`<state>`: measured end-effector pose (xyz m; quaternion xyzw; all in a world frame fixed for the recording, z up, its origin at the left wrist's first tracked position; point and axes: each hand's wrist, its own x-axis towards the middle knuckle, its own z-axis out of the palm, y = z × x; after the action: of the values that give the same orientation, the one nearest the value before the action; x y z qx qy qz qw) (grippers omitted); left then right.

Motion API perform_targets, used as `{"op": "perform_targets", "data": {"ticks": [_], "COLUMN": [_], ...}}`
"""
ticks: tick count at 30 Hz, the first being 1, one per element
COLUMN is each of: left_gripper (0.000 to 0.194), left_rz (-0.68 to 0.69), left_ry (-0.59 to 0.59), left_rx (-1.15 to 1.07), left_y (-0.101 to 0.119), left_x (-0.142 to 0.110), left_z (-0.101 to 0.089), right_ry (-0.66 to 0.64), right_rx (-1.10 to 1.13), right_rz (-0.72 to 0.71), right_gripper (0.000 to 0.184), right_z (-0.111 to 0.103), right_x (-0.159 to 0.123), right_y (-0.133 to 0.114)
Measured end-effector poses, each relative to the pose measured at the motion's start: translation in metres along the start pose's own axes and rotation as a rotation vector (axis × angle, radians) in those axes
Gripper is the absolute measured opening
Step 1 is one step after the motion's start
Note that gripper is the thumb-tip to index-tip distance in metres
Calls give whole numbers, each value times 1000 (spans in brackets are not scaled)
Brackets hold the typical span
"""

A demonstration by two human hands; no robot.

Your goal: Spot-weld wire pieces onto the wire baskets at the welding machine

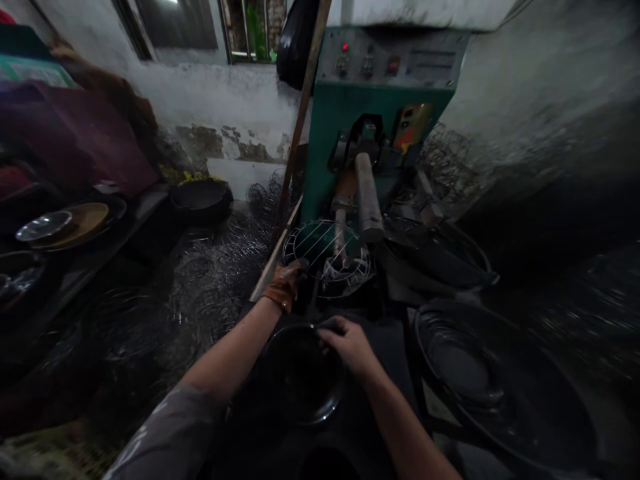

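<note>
My left hand (287,283), in an orange-brown work glove, holds the near left edge of a round wire rack (327,250). Thin parallel bars cross the rack inside its double rim. It sits between the electrodes of a green spot-welding machine (323,167), the upper one coming down onto its near part. My bare right hand (347,343) pinches the top edge of a shiny metal ring (323,419). That ring lies low in front of me, and its dark inside makes it hard to tell whether it is one hoop or several.
At right stands a large dark pan (540,400) with coiled rings in it. Heaps of tangled wire (215,267) lie at left, beside a black basin (201,200). A wooden pole (300,120) leans by the machine. Farther left, a bench carries round dishes (44,227).
</note>
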<state>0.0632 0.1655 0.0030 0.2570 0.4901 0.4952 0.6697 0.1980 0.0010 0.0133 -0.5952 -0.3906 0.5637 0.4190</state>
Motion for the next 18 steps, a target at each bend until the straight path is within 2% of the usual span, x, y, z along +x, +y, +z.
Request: {"op": "perform_targets", "data": {"ticks": [3, 6, 9, 14, 18], "left_gripper": [61, 57, 55, 56, 51], "left_rz": [-15, -27, -28, 0, 0], "left_ry": [14, 17, 48, 36, 8], "left_rx": [-6, -31, -24, -7, -10], "left_y": [2, 1, -3, -8, -11], "left_x": [-11, -17, -17, -16, -16], "left_z": [5, 11, 15, 14, 14], "right_ry": [273, 434, 486, 502, 531], "right_rx": [195, 277, 188, -10, -7], "right_rz": [-146, -233, -269, -230, -223], "right_gripper": [41, 47, 47, 42, 39], "right_z": [-22, -28, -25, -21, -22], "right_x": [20, 39, 52, 58, 59], "right_y": [-30, -38, -30, -23, -28]}}
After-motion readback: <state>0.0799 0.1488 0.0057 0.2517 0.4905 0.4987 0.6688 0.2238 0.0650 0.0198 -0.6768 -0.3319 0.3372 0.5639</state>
